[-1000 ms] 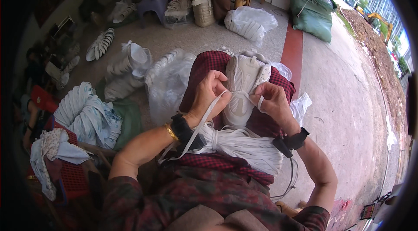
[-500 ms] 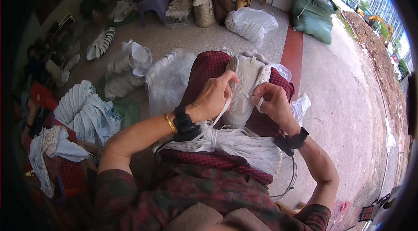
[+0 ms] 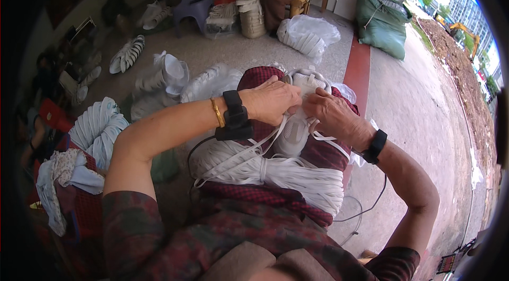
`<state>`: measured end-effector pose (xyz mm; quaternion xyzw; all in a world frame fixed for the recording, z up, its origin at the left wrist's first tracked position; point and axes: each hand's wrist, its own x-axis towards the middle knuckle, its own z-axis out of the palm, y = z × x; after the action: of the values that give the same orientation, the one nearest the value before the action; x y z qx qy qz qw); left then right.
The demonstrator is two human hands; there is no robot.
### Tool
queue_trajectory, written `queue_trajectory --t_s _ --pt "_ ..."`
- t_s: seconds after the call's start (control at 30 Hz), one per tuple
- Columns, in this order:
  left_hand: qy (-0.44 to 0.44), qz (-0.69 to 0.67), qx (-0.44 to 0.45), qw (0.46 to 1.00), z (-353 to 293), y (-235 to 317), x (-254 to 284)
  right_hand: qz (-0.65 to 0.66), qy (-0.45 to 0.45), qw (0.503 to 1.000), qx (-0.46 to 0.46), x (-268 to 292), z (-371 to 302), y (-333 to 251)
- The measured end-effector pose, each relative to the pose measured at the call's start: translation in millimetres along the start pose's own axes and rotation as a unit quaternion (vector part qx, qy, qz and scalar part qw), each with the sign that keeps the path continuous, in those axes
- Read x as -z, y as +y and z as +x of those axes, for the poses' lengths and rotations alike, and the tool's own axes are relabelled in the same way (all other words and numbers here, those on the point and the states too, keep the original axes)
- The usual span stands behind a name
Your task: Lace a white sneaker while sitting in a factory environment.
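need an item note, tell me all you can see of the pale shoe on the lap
The pale shoe rests toe toward the person on checked cloth, beyond a bundle of white laces. Its rounded toe looks like mesh with smoother trim; the tongue shows near the far end. The left hand and right hand cover its middle, hiding most lacing; white lace hangs out on both sides.

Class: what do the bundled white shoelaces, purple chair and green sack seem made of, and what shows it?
White shoelaces: probably woven textile, matte; flat, soft strands drape and fold.
Purple chair: likely moulded plastic, smooth; seat and legs look like one piece.
Green sack: perhaps woven plastic, faintly shiny, with crisp creases; any weave is too fine to see.
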<state>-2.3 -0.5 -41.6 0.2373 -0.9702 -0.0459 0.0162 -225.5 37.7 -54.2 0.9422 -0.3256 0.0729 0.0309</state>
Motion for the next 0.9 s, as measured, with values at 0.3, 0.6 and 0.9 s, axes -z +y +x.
queue_trajectory --t_s 0.3,0.6,0.9 --pt "0.010 -0.036 -0.048 0.998 2.5 -24.4 -2.8 0.070 -0.006 0.997 -0.016 8.3 6.1 5.7" --pt "0.047 -0.075 -0.092 0.992 2.2 -24.9 -5.1 0.094 -0.021 0.994 -0.050 8.0 9.1 6.4" --pt "0.020 -0.117 0.024 0.993 -12.2 -6.8 -1.3 0.017 0.111 0.994 0.009 -15.8 -10.1 4.0"
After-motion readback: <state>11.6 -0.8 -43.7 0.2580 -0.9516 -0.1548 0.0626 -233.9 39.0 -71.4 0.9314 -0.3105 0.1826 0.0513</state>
